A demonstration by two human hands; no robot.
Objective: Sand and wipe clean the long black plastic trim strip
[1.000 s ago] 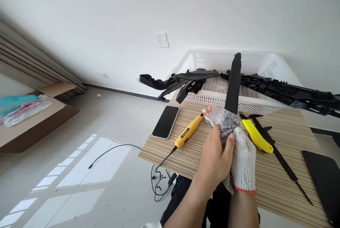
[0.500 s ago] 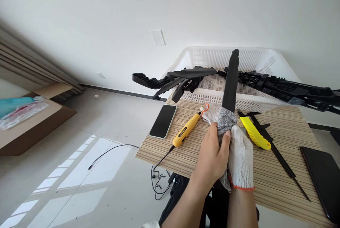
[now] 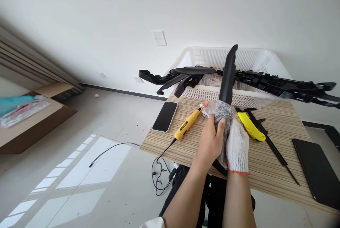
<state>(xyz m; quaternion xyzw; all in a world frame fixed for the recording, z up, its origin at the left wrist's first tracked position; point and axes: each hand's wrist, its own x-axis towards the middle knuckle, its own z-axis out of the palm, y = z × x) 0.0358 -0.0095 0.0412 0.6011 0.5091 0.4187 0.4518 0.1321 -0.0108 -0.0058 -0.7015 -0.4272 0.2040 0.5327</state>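
My right hand (image 3: 237,146), in a white knit glove with an orange cuff, is wrapped round the lower end of a long black plastic strip (image 3: 228,75) that stands nearly upright over the table. My bare left hand (image 3: 210,141) is closed on a grey knit glove (image 3: 222,112) bunched around the strip just above my right hand. Another white glove with an orange edge (image 3: 208,108) lies on the table just behind my hands. The strip's tip rises in front of the white basket (image 3: 265,66).
On the striped wooden table (image 3: 278,146) lie a phone (image 3: 165,116), a yellow corded tool (image 3: 187,126), a yellow utility knife (image 3: 251,126), thin black strips (image 3: 273,148) and a dark tablet (image 3: 317,171). Long black plastic parts (image 3: 281,85) stick out of the basket. A cable trails to the floor.
The strip has tilted slightly and both hands have shifted a little higher and left in the picture. The left hand keeps working the grey glove along the strip.
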